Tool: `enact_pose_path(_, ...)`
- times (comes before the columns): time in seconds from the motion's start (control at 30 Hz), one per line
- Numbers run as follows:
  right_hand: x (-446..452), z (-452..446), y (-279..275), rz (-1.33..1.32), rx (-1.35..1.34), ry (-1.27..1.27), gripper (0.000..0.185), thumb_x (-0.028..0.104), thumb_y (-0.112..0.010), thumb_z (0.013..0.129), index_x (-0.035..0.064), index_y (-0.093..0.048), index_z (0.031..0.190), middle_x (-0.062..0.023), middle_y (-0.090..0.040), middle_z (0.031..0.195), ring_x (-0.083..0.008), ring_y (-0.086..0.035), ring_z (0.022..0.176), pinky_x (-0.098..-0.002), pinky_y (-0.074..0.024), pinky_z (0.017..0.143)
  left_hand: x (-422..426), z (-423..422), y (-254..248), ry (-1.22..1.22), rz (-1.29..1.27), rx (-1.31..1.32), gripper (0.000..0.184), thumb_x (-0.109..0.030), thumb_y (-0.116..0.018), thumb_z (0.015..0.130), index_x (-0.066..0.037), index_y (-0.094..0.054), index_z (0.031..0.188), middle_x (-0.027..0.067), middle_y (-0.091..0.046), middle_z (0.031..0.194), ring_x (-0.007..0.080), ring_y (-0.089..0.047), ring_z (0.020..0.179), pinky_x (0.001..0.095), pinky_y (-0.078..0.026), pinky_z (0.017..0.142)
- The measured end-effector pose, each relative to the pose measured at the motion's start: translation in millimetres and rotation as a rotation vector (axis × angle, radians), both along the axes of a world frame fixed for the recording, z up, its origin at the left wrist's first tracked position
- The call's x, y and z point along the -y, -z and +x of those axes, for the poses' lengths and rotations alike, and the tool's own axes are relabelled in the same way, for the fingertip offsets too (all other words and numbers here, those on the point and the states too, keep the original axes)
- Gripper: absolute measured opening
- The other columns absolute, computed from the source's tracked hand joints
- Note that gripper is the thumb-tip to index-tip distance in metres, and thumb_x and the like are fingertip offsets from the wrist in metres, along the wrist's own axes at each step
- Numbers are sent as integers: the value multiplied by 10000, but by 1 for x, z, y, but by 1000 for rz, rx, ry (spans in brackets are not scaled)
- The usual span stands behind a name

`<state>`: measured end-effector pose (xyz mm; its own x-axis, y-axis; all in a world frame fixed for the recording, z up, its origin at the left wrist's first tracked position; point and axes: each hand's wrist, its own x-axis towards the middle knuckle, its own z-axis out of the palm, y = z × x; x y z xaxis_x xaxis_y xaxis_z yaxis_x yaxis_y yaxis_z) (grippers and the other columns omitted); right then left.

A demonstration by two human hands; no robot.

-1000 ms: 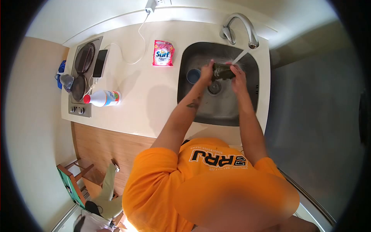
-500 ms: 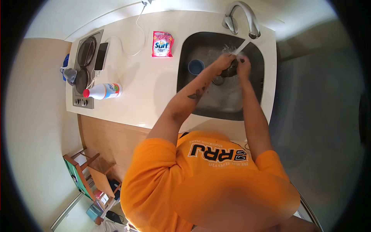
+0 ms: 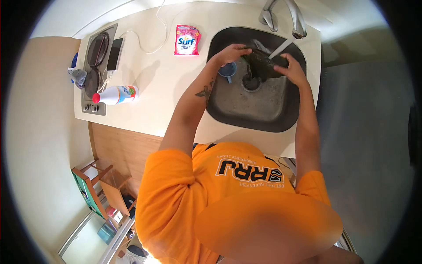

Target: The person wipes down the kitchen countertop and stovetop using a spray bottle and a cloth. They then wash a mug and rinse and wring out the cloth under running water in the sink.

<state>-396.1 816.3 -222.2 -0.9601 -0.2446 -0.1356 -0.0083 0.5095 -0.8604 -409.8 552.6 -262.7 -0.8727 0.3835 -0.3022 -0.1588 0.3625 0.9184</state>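
Observation:
A dark wet cloth (image 3: pixel 263 67) is spread between my two hands inside the dark sink (image 3: pixel 250 119). My left hand (image 3: pixel 234 53) grips its left upper edge, with thumb and fingers closed on it. At the other side my right hand (image 3: pixel 293 70) holds the right edge near the falling water. The running faucet (image 3: pixel 299 27) pours a stream onto the cloth. Below my left hand a blue mug (image 3: pixel 227 71) sits in the sink, partly covered by that hand. The drain (image 3: pixel 251 82) shows just under the cloth's lower edge.
Left of the sink, a pink Surf detergent packet (image 3: pixel 187 40) lies on the counter (image 3: pixel 162 97). Farther left are a white bottle with a red cap (image 3: pixel 116 95), a phone on a cable (image 3: pixel 115 54) and a two-plate cooktop (image 3: pixel 94 72).
My hands have moved apart, and the bunched cloth is now opened out between them. My left hand has shifted left, over the mug. The view has shifted slightly.

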Motion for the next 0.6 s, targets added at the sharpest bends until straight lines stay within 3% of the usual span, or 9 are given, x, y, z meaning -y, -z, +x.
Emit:
enact_pose_path(0.03, 1, 9, -8, 186, -124, -148, 355, 255, -703, 762, -14, -600, 969, -85, -604, 841, -140, -563, 778, -272, -425, 734, 1, 0, 6, -256, 356, 79, 425, -416, -599, 825, -34, -621, 1010, 59, -608, 738, 174, -585, 686, 331, -455, 668)
enact_pose_path(0.1, 3, 9, -4, 237, -61, -161, 329, 173, -751, 701, -20, -625, 935, -82, -631, 894, -162, -584, 801, -258, -434, 734, -11, 12, -20, -332, 335, 351, 447, -415, -573, 846, -30, -581, 1072, 80, -613, 875, 168, -583, 751, 315, -455, 699)
enact_pose_path(0.17, 29, 20, -16, -28, -57, 68, 249, 119, -732, 703, -33, -645, 881, -97, -649, 866, -146, -581, 787, -261, -440, 720, -51, 18, 11, -797, 651, 423, 368, -399, -559, 852, -37, -607, 900, 63, -598, 852, 198, -585, 781, 333, -458, 654)
enact_pose_path(0.2, 52, 25, -11, -28, -58, 67, 249, 119, -732, 703, -33, -645, 881, -97, -649, 866, -146, -581, 787, -261, -440, 720, -74, 21, 45, -778, 580, 413, 357, -381, -540, 864, -31, -604, 895, 72, -594, 825, 203, -590, 775, 341, -464, 651)
enact_pose_path(0.27, 93, 34, 7, -687, 92, 418, 215, 98, -717, 713, -52, -648, 850, -114, -658, 789, -144, -578, 699, -293, -449, 656, -107, 29, 63, -763, 513, 399, 361, -363, -508, 880, -14, -600, 899, 96, -594, 803, 219, -597, 766, 353, -469, 644)
enact_pose_path(0.3, 93, 31, 6, -689, 95, 420, 215, 98, -717, 713, -52, -648, 850, -114, -658, 789, -144, -578, 699, -293, -449, 656, -117, 37, 51, -771, 522, 413, 375, -362, -494, 883, -4, -600, 908, 111, -599, 809, 229, -600, 764, 358, -468, 640)
enact_pose_path(0.37, 88, 20, 6, -129, -95, 654, 178, 74, -703, 711, -59, -640, 812, -107, -643, 683, -141, -562, 619, -317, -449, 593, -125, 51, 18, -756, 434, 433, 402, -361, -467, 890, 18, -598, 926, 141, -608, 819, 251, -606, 759, 368, -466, 633)
enact_pose_path(0.47, 79, 14, 33, -220, -83, 720, 167, 73, -674, 705, -63, -623, 787, -112, -629, 636, -162, -549, 575, -342, -440, 558, -118, 54, -28, -703, 278, 412, 446, -360, -426, 901, 49, -596, 953, 186, -621, 836, 283, -615, 751, 383, -463, 623)
enact_pose_path(0.6, 89, 28, 36, -112, -123, 702, 198, 129, -642, 752, -65, -608, 773, -122, -598, 604, -167, -505, 541, -343, -423, 545, -106, 30, 19, -600, 330, 358, 429, -373, -481, 879, 33, -561, 988, 120, -587, 856, 190, -540, 774, 365, -437, 641)
